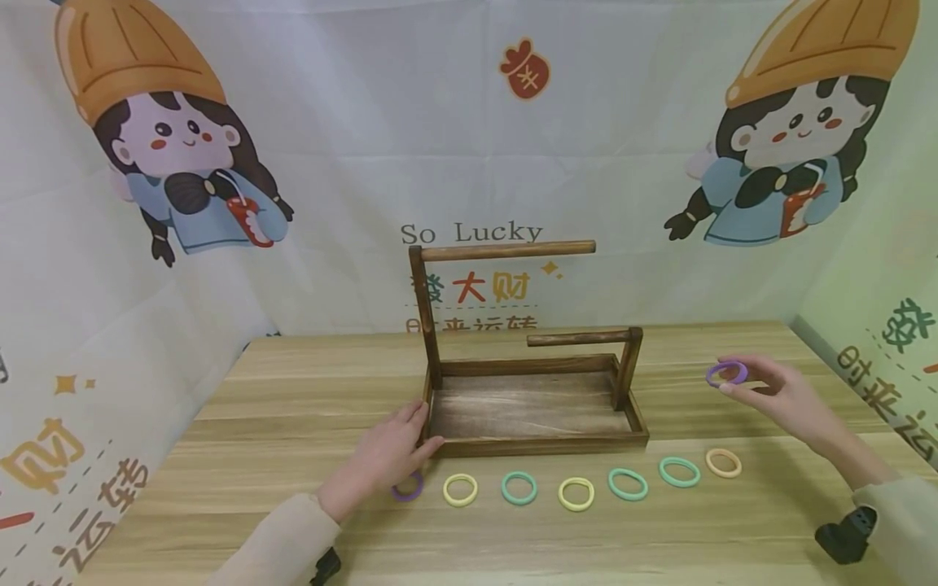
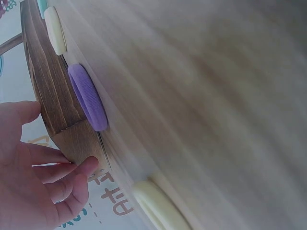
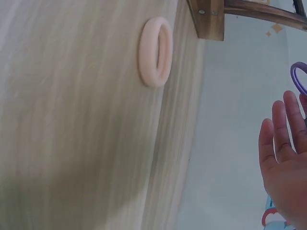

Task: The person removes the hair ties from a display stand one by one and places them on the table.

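Observation:
My left hand (image 1: 392,448) grips the left front corner of a dark wooden tray (image 1: 535,446), thumb at the front wall and fingers curled round the end. In the left wrist view, a purple hair tie (image 2: 88,98) lies on the table beside that corner; my hand partly covers it in the head view. A pale yellow hair tie (image 2: 160,206) lies nearer that camera. Off the tray's right side, above the table, my right hand (image 1: 787,399) pinches another purple hair tie (image 1: 727,373) between thumb and fingers. The other fingers of that hand are extended in the right wrist view.
Two posts rise from the tray, bearing a tall upper bar (image 1: 509,251) and a lower bar (image 1: 579,338) with free ends. Along the tray's front lie yellow (image 1: 460,504), teal (image 1: 519,502) and peach hair ties (image 1: 723,477). A printed cloth (image 1: 352,179) hangs behind the table.

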The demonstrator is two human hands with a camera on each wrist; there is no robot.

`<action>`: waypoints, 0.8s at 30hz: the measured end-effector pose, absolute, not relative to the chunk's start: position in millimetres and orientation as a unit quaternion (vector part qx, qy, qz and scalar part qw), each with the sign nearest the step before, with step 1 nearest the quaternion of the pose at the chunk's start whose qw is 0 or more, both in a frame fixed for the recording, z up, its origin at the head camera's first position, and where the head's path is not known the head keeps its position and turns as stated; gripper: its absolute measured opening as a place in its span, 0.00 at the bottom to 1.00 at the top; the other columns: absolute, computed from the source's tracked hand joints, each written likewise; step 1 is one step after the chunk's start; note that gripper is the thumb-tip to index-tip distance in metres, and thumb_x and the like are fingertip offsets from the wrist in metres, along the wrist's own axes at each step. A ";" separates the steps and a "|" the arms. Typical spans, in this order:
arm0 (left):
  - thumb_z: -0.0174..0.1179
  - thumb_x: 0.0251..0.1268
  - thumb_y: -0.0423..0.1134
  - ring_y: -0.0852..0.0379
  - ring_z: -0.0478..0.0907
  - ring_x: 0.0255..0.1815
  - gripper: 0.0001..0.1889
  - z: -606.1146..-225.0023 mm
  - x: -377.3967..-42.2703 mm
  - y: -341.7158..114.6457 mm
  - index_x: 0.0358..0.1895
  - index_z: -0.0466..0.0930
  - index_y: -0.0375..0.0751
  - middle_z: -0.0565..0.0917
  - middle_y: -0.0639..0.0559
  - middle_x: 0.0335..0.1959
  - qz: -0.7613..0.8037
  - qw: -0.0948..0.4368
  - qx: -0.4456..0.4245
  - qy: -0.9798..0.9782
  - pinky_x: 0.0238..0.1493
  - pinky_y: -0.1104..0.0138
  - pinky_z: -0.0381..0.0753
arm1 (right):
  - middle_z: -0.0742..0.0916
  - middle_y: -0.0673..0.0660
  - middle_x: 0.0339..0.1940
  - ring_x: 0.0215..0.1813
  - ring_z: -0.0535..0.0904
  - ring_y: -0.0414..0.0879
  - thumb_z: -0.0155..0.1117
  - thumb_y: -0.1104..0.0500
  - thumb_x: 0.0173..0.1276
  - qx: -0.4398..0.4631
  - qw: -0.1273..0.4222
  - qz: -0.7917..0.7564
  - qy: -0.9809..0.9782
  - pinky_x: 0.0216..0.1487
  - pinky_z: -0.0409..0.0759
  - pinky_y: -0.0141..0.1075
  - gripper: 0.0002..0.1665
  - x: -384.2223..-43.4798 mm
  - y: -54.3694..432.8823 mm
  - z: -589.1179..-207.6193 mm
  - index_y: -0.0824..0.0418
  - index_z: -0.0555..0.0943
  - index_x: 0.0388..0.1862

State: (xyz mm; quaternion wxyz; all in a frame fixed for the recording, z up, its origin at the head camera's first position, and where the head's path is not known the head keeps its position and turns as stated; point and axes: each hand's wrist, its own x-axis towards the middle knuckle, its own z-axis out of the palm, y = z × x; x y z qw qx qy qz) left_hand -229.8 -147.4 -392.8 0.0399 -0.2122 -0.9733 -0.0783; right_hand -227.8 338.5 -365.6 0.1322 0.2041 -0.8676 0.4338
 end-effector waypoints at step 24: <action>0.48 0.62 0.55 0.39 0.64 0.57 0.34 -391.1 -229.6 -146.4 0.59 0.63 0.26 0.64 0.35 0.59 -0.074 0.035 -0.208 -0.975 0.50 0.51 0.69 | 0.81 0.52 0.36 0.36 0.76 0.39 0.54 0.65 0.63 0.229 -0.040 0.411 -0.881 0.33 0.75 0.31 0.18 -214.2 387.7 -398.1 0.75 0.70 0.50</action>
